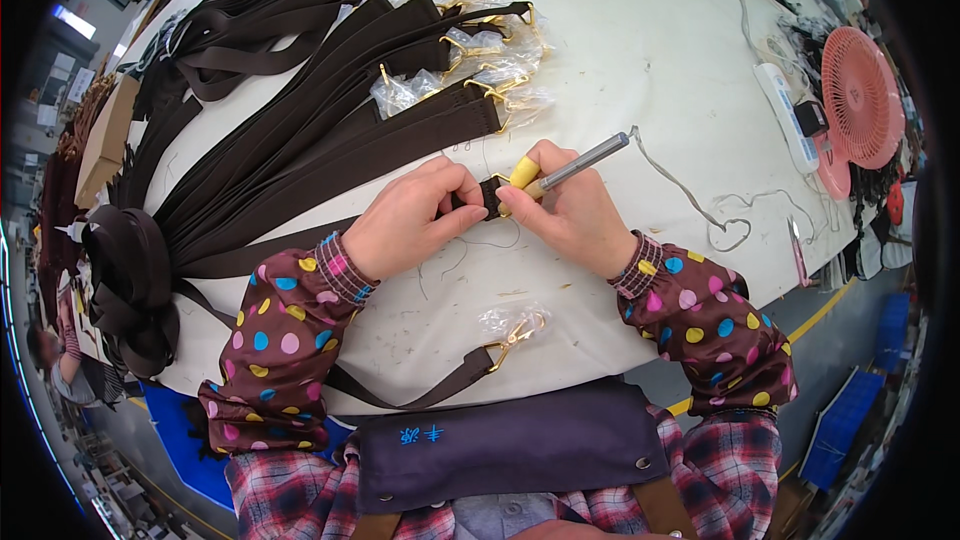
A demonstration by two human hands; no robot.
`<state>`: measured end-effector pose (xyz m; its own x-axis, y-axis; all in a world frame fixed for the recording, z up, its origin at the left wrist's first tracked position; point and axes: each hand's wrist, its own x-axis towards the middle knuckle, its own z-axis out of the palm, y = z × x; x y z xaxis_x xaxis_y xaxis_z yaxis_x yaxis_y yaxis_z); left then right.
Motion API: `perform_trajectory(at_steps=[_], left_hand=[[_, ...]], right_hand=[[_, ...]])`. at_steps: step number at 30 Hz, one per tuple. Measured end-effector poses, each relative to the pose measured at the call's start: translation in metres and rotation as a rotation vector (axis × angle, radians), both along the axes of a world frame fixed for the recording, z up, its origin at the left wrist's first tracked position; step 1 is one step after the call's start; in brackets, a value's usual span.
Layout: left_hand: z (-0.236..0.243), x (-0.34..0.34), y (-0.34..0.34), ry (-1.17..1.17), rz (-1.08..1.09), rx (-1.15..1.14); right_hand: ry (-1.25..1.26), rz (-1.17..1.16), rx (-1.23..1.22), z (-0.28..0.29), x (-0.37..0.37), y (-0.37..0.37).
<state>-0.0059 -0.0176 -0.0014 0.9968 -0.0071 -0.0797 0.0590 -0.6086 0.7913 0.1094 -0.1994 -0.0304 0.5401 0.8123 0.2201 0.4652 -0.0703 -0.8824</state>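
Observation:
Both my hands meet over the table at the end of a dark brown strap point(490, 198) with gold-coloured metal hardware. The fingers of my left hand point(412, 215) are closed on this strap end, pinching it from the left. In my right hand point(580, 215) is a pen-shaped tool point(582, 162) with a grey barrel, slanting up to the right. Its lower end points at the strap beside the metal piece; the exact tip is hard to see. A yellow finger cover point(523, 172) sits on a right finger. A thin grey cord point(670, 175) runs from the tool's upper end.
Bundled brown straps point(330, 130) with gold clasps in clear plastic fill the left and back of the white table point(600, 340). Another strap end point(465, 377) lies near the front edge. A pink fan point(858, 90), white power strip point(785, 115) and pink-handled tool point(798, 252) stand right.

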Motion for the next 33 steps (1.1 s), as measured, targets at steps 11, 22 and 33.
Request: perform_trajectory(at_steps=[11,22,33], left_hand=[[-0.001,0.001,0.002,0.006,-0.016,-0.024],[0.005,0.004,0.009,-0.012,-0.156,0.124],[-0.001,0.006,0.010,-0.034,-0.124,0.062]], right_hand=[[-0.041,0.007,-0.021,0.004,0.000,0.000],[0.042,0.013,0.074,-0.001,-0.001,0.004],[0.003,0.009,0.056,-0.002,-0.001,0.005]])
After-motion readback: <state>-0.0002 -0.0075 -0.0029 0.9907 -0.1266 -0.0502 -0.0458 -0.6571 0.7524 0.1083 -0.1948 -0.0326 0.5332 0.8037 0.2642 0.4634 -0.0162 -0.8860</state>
